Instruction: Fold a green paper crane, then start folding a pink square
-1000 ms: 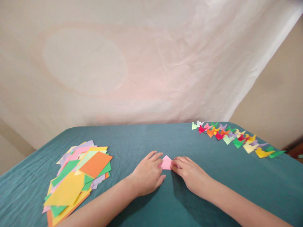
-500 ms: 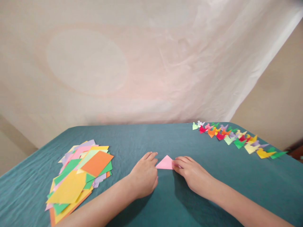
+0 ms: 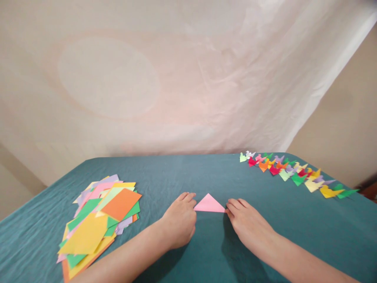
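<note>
A pink sheet of origami paper (image 3: 210, 204), folded into a triangle, lies on the dark green tablecloth (image 3: 206, 251) with its peak pointing away from me. At its left corner is my left hand (image 3: 180, 221), closed, with the fingertips over the corner and the thumb side partly hidden. My right hand (image 3: 247, 220) pinches the right corner, its fingers bunched together. Both lower corners of the triangle are covered by my fingertips, while the middle and the peak show.
To the left is a loose, overlapping pile of coloured paper sheets (image 3: 85, 234), with an orange sheet (image 3: 122, 204) on top. Several folded paper birds (image 3: 299, 179) stand in rows at the back right. A pale cloth (image 3: 188, 78) hangs behind the table.
My right hand has slid rightward along the lower edge to the paper's right corner, uncovering more of the triangle. My left hand has stayed nearly still at the left corner.
</note>
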Demonstrator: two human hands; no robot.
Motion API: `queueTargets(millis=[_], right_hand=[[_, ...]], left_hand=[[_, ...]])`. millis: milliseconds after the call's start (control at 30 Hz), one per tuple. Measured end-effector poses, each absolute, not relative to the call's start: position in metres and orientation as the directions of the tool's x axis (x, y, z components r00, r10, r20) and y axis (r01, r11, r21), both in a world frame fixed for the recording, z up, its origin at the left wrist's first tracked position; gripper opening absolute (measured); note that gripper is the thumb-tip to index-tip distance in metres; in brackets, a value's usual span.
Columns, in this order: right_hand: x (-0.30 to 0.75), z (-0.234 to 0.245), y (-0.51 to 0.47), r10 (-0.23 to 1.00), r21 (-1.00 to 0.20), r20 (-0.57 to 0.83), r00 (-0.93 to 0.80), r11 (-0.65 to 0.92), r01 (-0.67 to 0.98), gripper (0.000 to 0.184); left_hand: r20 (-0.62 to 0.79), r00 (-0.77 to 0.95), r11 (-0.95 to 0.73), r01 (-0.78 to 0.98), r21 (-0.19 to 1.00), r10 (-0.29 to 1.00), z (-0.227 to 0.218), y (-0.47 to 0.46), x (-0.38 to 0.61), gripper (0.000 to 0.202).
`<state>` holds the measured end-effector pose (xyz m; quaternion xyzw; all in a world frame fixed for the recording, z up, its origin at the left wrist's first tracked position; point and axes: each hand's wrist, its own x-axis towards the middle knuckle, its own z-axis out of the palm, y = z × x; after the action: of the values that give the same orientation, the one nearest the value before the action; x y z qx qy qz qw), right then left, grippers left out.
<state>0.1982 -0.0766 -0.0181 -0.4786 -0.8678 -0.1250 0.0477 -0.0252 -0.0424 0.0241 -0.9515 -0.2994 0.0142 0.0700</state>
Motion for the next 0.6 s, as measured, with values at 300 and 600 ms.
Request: queueTargets(millis=[300, 600], right_hand=[[0.195, -0.005, -0.071, 0.852, 0.182, 0.152, -0.501, 0.474, 0.862, 0.022], [0.194, -0.005, -0.064, 0.900, -0.222, 0.289, -0.327, 0.395, 0.891, 0.026]], left_hand=[[0.120, 0.808, -0.806, 0.586, -0.082, 0.576, 0.019, -0.032, -0.024, 0.023], [0.211, 0.692, -0.721, 0.680, 0.131, 0.691, 0.005, -0.021, -0.023, 0.026]])
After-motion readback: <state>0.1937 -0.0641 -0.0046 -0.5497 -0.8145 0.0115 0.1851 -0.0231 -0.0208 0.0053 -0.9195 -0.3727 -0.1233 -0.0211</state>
